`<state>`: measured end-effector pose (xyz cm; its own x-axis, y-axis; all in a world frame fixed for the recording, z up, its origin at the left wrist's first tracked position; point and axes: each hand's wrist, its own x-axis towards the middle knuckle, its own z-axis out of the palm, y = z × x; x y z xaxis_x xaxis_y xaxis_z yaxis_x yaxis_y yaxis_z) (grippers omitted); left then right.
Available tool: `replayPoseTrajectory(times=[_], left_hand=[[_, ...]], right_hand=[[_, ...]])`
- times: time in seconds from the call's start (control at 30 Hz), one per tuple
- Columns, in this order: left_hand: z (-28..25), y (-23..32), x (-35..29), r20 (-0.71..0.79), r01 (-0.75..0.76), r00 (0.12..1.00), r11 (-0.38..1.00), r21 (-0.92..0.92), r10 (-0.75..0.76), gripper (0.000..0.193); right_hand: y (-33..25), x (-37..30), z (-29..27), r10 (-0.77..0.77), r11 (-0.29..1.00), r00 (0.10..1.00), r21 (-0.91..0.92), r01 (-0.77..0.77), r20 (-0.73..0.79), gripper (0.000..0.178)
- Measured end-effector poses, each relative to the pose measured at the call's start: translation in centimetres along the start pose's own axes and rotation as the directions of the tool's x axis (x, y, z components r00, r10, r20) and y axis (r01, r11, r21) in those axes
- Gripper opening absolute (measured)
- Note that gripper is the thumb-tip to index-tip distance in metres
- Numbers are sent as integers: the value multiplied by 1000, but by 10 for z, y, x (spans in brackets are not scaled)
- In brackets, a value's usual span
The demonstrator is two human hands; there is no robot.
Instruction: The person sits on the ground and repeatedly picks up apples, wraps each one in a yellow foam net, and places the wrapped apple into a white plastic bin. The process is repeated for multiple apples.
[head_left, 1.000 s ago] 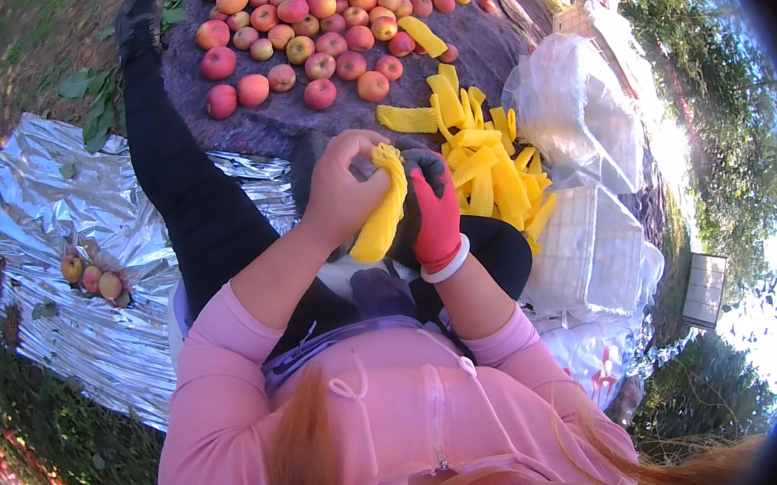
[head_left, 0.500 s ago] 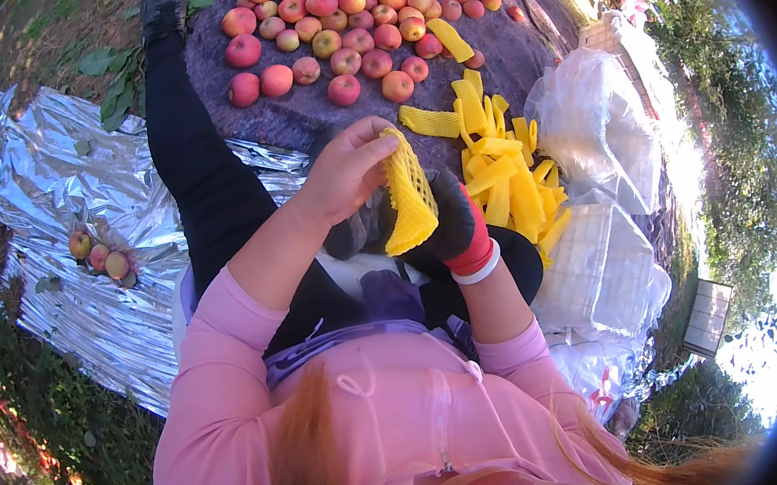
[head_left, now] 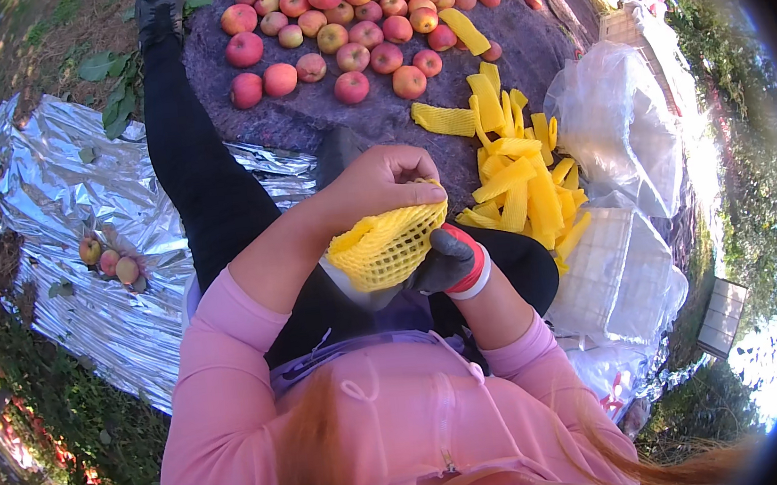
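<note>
A yellow foam fruit net (head_left: pixel 384 248) is spread wide above my lap, its mesh holes showing. My bare left hand (head_left: pixel 387 181) pinches its upper right edge between thumb and fingers. My right hand (head_left: pixel 447 263), in a dark glove with a red cuff, is closed at the net's lower right side, thumb on top. Its other fingers are partly hidden. Whether anything lies inside the net cannot be made out. Beyond my hands, many red and yellow apples (head_left: pixel 351 87) lie on a dark purple cloth (head_left: pixel 277 126).
A pile of flat yellow foam nets (head_left: pixel 534 185) lies to my right. Beside it stand clear plastic-lined containers (head_left: pixel 613 261). Silver foil sheeting (head_left: pixel 113 234) covers the ground at left, with a few apples (head_left: pixel 109 262) on it. My outstretched leg (head_left: pixel 195 159) borders the cloth.
The net has gone from narrow and hanging to spread wide, and has moved down toward my lap. My left hand has moved down and right; my gloved hand has come lower.
</note>
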<state>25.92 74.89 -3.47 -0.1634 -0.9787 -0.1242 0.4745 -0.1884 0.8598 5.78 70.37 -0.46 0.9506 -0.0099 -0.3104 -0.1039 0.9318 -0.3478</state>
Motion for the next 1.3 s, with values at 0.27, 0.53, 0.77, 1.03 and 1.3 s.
replayPoseTrajectory(times=[0.27, 0.53, 0.77, 1.03, 1.3], left_hand=[[-30, -11, 9, 177, -110, 981, 982, 156, 82, 36], [-191, 25, 91, -214, 128, 976, 702, 701, 35, 25], [-406, 47, 120, -658, 762, 516, 58, 646, 548, 79], [-428, 50, 145, -824, 842, 392, 201, 500, 410, 91], [-261, 90, 33, -515, -324, 839, 922, -212, 177, 64]], right_hand=[[-12, 16, 15, -355, 924, 929, 112, 366, -105, 79], [-42, 44, -49, -396, 906, 895, 70, 417, -203, 76], [-27, 44, -109, -198, 979, 910, -26, 203, -365, 68], [-20, 19, -135, -220, 968, 836, -11, 249, -502, 53], [-27, -1, -110, -296, 943, 854, 9, 332, -427, 51]])
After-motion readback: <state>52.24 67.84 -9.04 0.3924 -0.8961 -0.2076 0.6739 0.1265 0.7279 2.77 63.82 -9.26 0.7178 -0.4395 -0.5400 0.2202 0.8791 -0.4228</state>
